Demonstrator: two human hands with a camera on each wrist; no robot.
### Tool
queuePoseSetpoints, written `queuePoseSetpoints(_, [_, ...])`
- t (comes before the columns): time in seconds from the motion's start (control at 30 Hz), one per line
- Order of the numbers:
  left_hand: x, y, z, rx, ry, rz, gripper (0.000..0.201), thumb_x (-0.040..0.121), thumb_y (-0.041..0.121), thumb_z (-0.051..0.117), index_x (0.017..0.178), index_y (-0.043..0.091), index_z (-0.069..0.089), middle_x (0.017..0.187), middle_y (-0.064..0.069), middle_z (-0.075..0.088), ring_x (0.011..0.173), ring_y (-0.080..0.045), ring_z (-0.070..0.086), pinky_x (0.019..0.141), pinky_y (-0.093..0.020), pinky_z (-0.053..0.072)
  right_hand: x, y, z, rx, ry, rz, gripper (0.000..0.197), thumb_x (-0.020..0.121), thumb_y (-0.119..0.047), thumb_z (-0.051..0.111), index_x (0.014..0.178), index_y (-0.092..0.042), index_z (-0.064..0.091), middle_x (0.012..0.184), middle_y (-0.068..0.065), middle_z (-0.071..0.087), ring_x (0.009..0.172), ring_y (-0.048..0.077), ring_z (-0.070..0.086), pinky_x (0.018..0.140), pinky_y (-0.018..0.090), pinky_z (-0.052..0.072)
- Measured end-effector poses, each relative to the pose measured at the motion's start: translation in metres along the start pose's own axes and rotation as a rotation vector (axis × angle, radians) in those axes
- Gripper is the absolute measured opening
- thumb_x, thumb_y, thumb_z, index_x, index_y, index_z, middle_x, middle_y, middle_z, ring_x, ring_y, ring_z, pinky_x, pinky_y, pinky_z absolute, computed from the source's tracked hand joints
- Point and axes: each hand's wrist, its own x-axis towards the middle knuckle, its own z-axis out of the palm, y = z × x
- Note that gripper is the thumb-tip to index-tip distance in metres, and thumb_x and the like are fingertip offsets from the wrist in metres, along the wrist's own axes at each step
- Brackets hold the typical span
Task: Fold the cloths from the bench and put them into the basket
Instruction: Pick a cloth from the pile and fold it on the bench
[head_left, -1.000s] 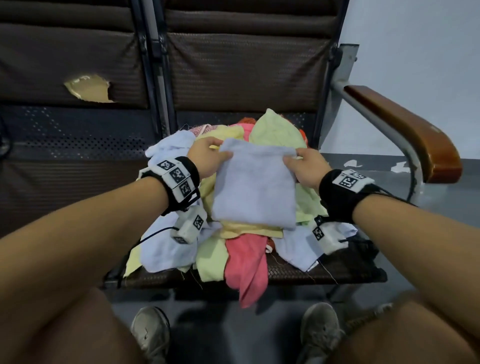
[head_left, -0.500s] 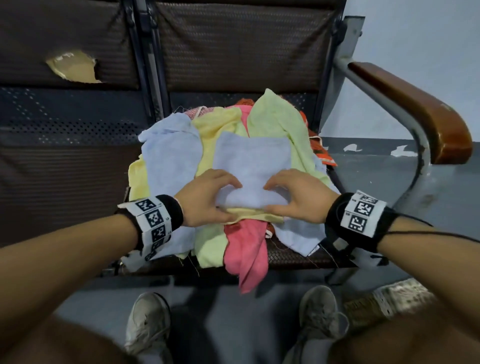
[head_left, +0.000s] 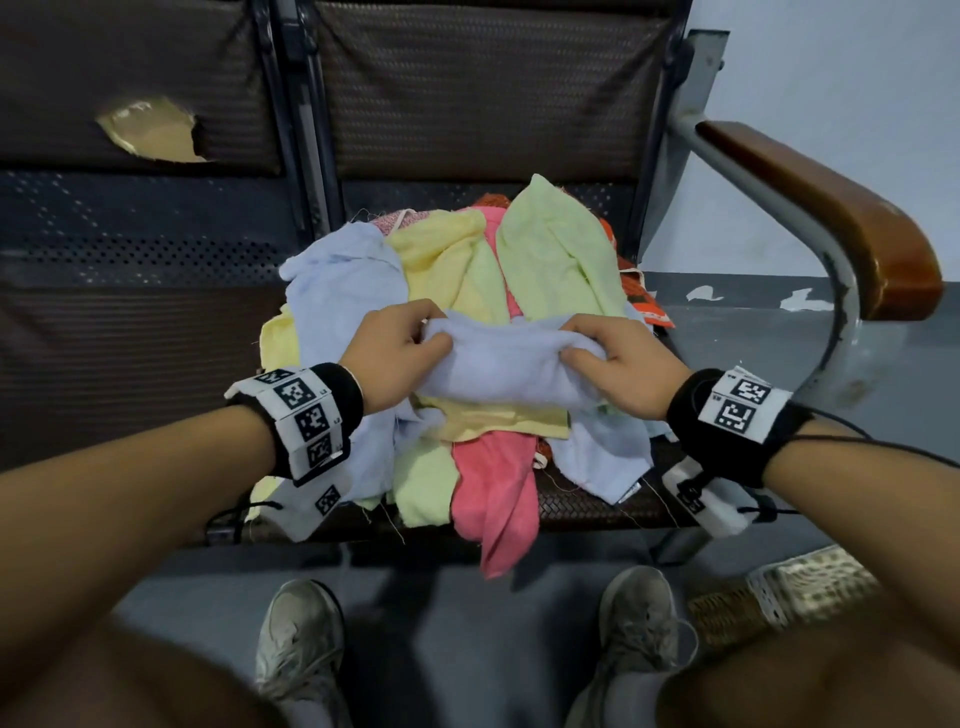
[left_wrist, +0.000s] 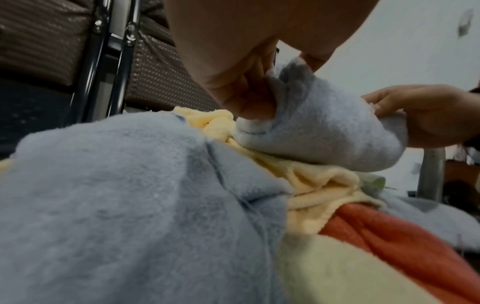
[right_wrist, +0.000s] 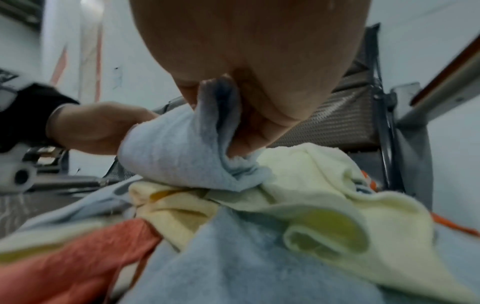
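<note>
A pale blue cloth (head_left: 498, 364), folded into a narrow band, lies on top of a heap of cloths (head_left: 467, 270) on the bench seat. My left hand (head_left: 410, 343) pinches its left end and my right hand (head_left: 597, 348) pinches its right end. The left wrist view shows the blue cloth (left_wrist: 324, 127) held between thumb and fingers of my left hand (left_wrist: 257, 92). My right hand (right_wrist: 244, 115) grips the cloth (right_wrist: 176, 148) the same way in the right wrist view. A woven basket (head_left: 769, 597) shows at the lower right on the floor, partly hidden by my arm.
The heap holds yellow, green, pink (head_left: 498, 483), orange and other blue cloths. The bench has a dark mesh backrest (head_left: 467, 93) with a torn hole at the left, and a wooden armrest (head_left: 831, 208) on a metal frame at the right. My shoes stand on the grey floor.
One second ago both hands held the blue cloth spread upright; they laid it on the heap, moved to its near edge, and now hold it doubled over into a narrower band.
</note>
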Motion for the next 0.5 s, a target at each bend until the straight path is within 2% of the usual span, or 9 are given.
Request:
queuePoseSetpoints(0.07, [0.008,0.000,0.004,-0.051,0.029,-0.073,0.013,0.090,0.034,0.053,0.095,0.024,0.061,0.046,0.011,0.052,0.049,-0.003,0.046,0.046,-0.015,0.034,0.007,0.001,0.001,0.073,0.015,0.061,0.017,0.100,-0.017,0.052,0.098,-0.004,0.064,0.094,0.012,0.068,0.090,0.027,0.061,0.081,0.043,0.049])
queuePoseSetpoints(0.1, [0.012,-0.001,0.006,-0.057,0.055,-0.107,0.013,0.093,0.035,0.054,0.099,0.025,0.060,0.048,0.012,0.054,0.051,-0.002,0.048,0.046,-0.016,0.034,0.011,0.002,0.002,0.093,0.021,0.087,0.018,0.100,-0.020,0.053,0.098,-0.006,0.065,0.095,0.010,0.068,0.090,0.026,0.060,0.081,0.042,0.047])
queuePoseSetpoints(0.13, [0.017,-0.003,0.007,-0.057,0.080,-0.141,0.017,0.095,0.038,0.055,0.102,0.024,0.060,0.054,0.010,0.057,0.055,-0.002,0.050,0.049,-0.019,0.035,0.015,0.004,0.003,0.099,0.027,0.116,0.020,0.101,-0.025,0.054,0.100,-0.008,0.065,0.096,0.008,0.068,0.091,0.024,0.060,0.082,0.040,0.046])
queuePoseSetpoints(0.2, [0.025,-0.005,0.006,-0.039,0.099,-0.226,0.027,0.095,0.047,0.055,0.105,0.022,0.060,0.075,0.003,0.065,0.071,-0.012,0.058,0.059,-0.026,0.041,0.024,0.009,0.006,0.079,0.048,0.164,0.026,0.101,-0.033,0.054,0.103,-0.010,0.065,0.098,0.005,0.068,0.092,0.022,0.060,0.082,0.037,0.046])
queuePoseSetpoints(0.27, [0.029,-0.007,0.005,0.038,0.087,-0.313,0.039,0.095,0.056,0.050,0.101,0.018,0.060,0.091,-0.004,0.069,0.087,-0.023,0.063,0.074,-0.033,0.048,0.032,0.014,0.009,0.042,0.066,0.198,0.027,0.101,-0.036,0.053,0.104,-0.012,0.065,0.097,0.003,0.067,0.093,0.023,0.060,0.080,0.034,0.045])
queuePoseSetpoints(0.3, [0.030,-0.007,0.004,0.090,0.077,-0.355,0.049,0.094,0.062,0.046,0.095,0.015,0.060,0.092,-0.007,0.069,0.090,-0.026,0.063,0.080,-0.036,0.049,0.035,0.015,0.011,0.023,0.065,0.215,0.028,0.101,-0.037,0.053,0.105,-0.012,0.065,0.098,0.003,0.067,0.094,0.023,0.060,0.080,0.033,0.044])
queuePoseSetpoints(0.37, [0.031,-0.004,0.003,0.130,0.025,-0.462,0.072,0.088,0.076,0.039,0.086,0.008,0.062,0.082,-0.011,0.070,0.083,-0.031,0.067,0.082,-0.039,0.053,0.042,0.018,0.015,-0.016,0.056,0.238,0.031,0.101,-0.038,0.052,0.109,-0.012,0.065,0.104,0.005,0.067,0.097,0.024,0.060,0.082,0.034,0.045])
queuePoseSetpoints(0.43, [0.029,0.003,0.004,0.070,-0.110,-0.588,0.089,0.079,0.086,0.037,0.082,0.002,0.067,0.069,-0.015,0.073,0.065,-0.031,0.071,0.075,-0.037,0.060,0.046,0.019,0.018,-0.053,0.051,0.259,0.033,0.101,-0.039,0.051,0.112,-0.011,0.065,0.107,0.008,0.067,0.099,0.025,0.059,0.081,0.033,0.043])
queuePoseSetpoints(0.5, [0.025,0.008,0.006,-0.014,-0.268,-0.654,0.090,0.077,0.084,0.045,0.086,-0.003,0.069,0.065,-0.015,0.073,0.054,-0.026,0.071,0.065,-0.032,0.061,0.048,0.021,0.020,-0.081,0.043,0.277,0.034,0.101,-0.038,0.050,0.114,-0.010,0.064,0.110,0.010,0.067,0.101,0.027,0.059,0.081,0.032,0.041])
